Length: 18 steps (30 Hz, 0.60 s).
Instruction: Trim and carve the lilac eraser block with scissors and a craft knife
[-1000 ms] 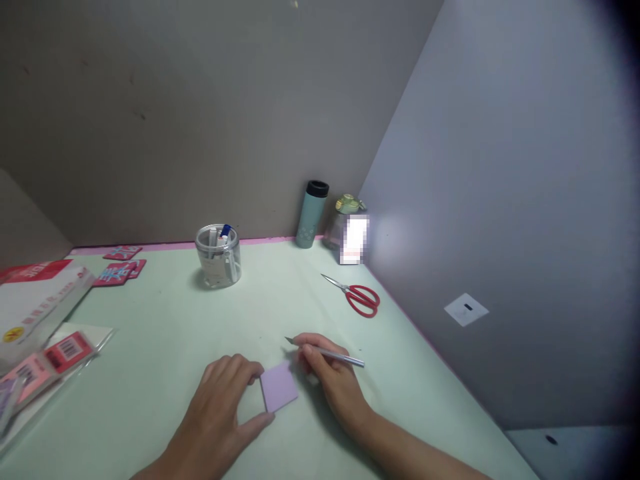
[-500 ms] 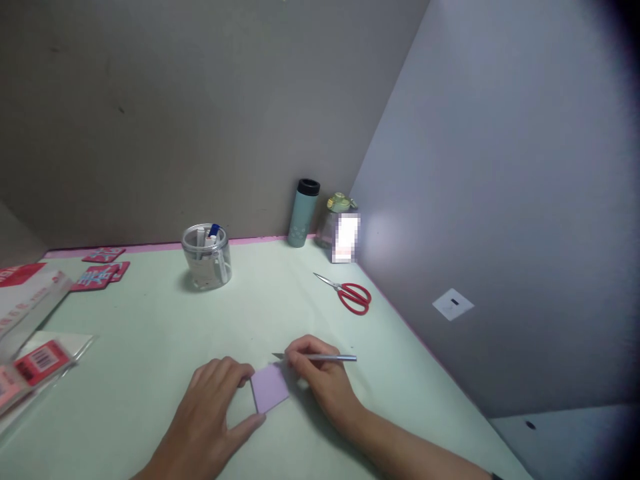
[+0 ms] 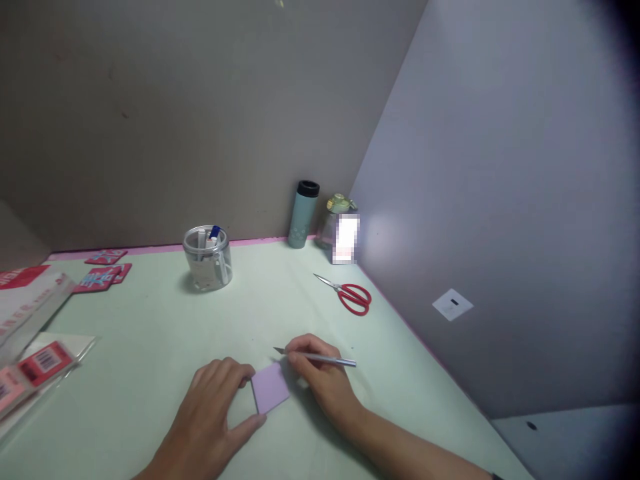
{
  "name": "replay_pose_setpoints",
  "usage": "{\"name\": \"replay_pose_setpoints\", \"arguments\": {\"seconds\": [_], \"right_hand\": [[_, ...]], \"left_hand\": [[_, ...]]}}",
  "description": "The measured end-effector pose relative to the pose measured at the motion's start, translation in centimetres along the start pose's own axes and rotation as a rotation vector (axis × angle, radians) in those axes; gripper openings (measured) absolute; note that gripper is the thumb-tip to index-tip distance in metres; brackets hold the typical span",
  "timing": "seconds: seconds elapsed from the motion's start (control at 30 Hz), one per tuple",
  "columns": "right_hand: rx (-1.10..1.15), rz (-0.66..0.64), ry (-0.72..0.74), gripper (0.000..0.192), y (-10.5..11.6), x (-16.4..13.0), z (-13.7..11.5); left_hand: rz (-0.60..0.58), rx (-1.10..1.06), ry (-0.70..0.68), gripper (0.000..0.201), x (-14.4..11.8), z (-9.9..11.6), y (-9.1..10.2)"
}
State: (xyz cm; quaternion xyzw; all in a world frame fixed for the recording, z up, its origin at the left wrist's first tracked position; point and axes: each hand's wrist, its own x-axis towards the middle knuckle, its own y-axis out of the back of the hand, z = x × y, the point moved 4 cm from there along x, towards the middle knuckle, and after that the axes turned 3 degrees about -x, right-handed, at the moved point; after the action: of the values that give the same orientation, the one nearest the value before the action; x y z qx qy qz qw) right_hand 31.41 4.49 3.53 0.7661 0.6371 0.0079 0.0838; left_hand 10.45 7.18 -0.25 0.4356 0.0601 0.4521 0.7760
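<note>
Red-labelled packets (image 3: 37, 363) lie at the table's (image 3: 150, 333) left edge, with a clear pen cup (image 3: 207, 257) farther back. The left hand (image 3: 213, 407) lies flat, fingers and thumb pinning a small lilac paper square (image 3: 270, 388) to the table near its front edge. Just right of it, the right hand (image 3: 320, 377) pinches a slim craft knife (image 3: 315, 358), blade tip above the square's top corner. Red scissors (image 3: 350, 293) lie beyond.

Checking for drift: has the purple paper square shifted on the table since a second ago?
No. The purple paper square keeps its spot relative to the red scissors.
</note>
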Motion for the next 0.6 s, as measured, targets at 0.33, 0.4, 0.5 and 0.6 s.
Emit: {"name": "replay_pose_setpoints", "arguments": {"seconds": [0.33, 0.4, 0.5, 0.6], "right_hand": [[0.027, -0.015, 0.015, 0.016, -0.18, 0.02, 0.28], [0.034, -0.011, 0.012, 0.016, -0.15, 0.03, 0.23], [0.062, 0.002, 0.003, 0.015, -0.1, 0.08, 0.15], [0.099, 0.016, -0.015, 0.014, -0.07, 0.17, 0.23]], "left_hand": [[-0.011, 0.0, 0.006, 0.036, 0.18, -0.04, -0.07], [-0.012, 0.0, 0.011, 0.036, 0.21, -0.04, -0.11], [-0.014, 0.002, 0.021, 0.035, 0.18, -0.08, -0.21], [-0.008, 0.0, 0.02, 0.035, 0.12, -0.07, -0.22]]}}
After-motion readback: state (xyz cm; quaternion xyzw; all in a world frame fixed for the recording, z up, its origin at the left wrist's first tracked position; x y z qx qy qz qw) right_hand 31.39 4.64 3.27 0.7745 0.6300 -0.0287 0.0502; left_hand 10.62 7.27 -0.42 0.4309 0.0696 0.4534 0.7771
